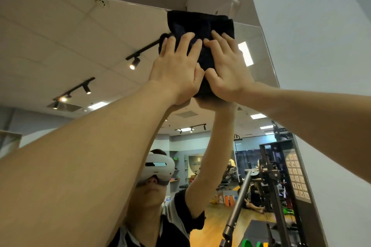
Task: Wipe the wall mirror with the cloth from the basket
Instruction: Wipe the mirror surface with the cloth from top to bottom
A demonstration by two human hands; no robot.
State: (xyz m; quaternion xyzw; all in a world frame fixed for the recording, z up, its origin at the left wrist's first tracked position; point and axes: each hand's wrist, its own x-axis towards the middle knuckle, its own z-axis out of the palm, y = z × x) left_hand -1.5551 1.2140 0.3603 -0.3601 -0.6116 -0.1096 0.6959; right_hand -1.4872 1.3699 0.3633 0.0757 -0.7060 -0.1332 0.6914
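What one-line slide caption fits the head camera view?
Both hands, left hand and right hand, press a dark cloth flat against the wall mirror's top edge.

One view only, head cam, wide-angle w/ strong bending at the edges. It sits on the person's head and here tilts steeply upward, facing the wall mirror [84,32] from close range, looking toward the glass's top edge near the ceiling. Both forearms run up from the bottom corners to frame centre, where the left hand [176,74] and right hand [226,70] lie flat on the dark cloth [202,26], so the hands are at arm's length from the lens. The mirror gives back the cam's own position: a white headset [158,166] low in frame, room behind. White wall [321,46] fills the right side.
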